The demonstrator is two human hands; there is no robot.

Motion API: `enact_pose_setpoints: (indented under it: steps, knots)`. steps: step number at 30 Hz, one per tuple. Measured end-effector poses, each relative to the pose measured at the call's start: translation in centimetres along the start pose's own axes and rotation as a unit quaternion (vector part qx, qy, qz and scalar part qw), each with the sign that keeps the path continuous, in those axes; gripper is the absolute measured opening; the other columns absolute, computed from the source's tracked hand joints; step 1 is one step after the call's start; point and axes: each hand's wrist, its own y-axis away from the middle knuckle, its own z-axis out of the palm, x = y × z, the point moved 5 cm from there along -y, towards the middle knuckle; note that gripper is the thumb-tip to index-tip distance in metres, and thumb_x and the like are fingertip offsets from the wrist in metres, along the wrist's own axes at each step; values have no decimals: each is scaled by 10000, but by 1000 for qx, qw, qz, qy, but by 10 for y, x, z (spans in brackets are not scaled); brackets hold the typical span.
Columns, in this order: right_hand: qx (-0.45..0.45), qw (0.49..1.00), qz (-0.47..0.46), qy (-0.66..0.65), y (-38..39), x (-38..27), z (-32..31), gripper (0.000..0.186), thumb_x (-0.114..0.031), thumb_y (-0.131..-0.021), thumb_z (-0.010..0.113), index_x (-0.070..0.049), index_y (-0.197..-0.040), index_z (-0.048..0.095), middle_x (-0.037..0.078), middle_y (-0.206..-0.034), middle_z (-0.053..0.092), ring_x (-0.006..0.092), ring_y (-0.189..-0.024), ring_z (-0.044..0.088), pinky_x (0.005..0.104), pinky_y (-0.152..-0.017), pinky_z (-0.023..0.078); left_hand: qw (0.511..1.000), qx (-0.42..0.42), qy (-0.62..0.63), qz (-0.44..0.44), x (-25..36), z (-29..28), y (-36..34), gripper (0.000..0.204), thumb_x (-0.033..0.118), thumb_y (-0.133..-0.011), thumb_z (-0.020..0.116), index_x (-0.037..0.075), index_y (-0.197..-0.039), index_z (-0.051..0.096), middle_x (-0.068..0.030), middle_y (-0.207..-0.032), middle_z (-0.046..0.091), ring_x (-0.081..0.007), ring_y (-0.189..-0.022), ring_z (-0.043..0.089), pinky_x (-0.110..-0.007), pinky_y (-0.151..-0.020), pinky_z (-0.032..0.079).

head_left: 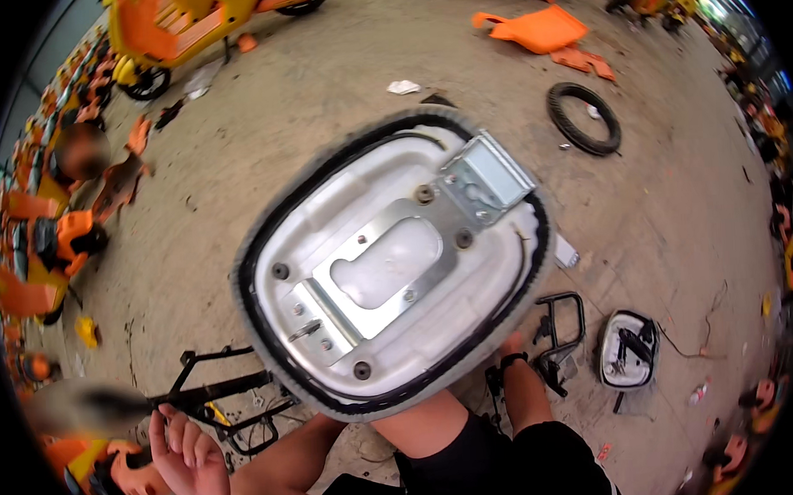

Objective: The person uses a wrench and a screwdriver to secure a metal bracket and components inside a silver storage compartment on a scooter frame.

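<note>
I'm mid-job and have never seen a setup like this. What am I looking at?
There is no machine here: it's a person working bare-handed. The picture comes from a wide fisheye camera on their head, looking down, so straight edges bend near the rim.

The large pale shell in the middle has a dark-lined edge and a silver metal plate fixed to it. The right hand is mostly hidden behind its lower right edge, apparently supporting it. The left hand is at lower left; whether it grips anything is unclear.

On the floor lie a black tyre, an orange panel and a smaller white shell.
</note>
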Motion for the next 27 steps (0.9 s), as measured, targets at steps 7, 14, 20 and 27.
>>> enact_pose_setpoints:
  steps: [7, 14, 20, 27]
  knots:
    - [-197, 956, -101, 191, 46, -35, -24, 322, -308, -786, 685, -5, -890, 660, 209, -827, 701, 376, -814, 684, 460, -716, 539, 954, -62, -162, -246, -68, 41, -11, 530, 330, -1032, 323, 0, -1433, 431, -16, -517, 393, -156, -454, 392, -326, -450, 348]
    - [-284, 882, -310, 214, 103, -45, -56, 395, -275, -676, 788, -87, -983, 626, 177, -937, 700, 401, -864, 671, 455, -764, 547, 887, -167, -214, -374, -136, 104, 21, 623, 133, -932, 361, -35, -1521, 249, -22, -459, 303, -161, -402, 312, -330, -422, 315]
    - [-473, 805, 273, -232, 108, 41, -59, 304, -385, -933, 510, -90, -860, 515, 218, -903, 679, 357, -814, 675, 459, -664, 539, 777, -302, -346, -431, -193, 132, 25, 550, 111, -919, 452, -59, -1439, 408, 4, -463, 255, -124, -397, 249, -313, -419, 273]
    - [-501, 862, -63, 40, 147, 12, -85, 265, -236, -907, 625, -36, -1067, 558, 219, -931, 696, 328, -755, 698, 458, -668, 575, 783, -323, -326, -421, -187, 123, 45, 580, 77, -915, 480, -72, -1462, 357, 10, -465, 277, -105, -394, 243, -305, -422, 272]
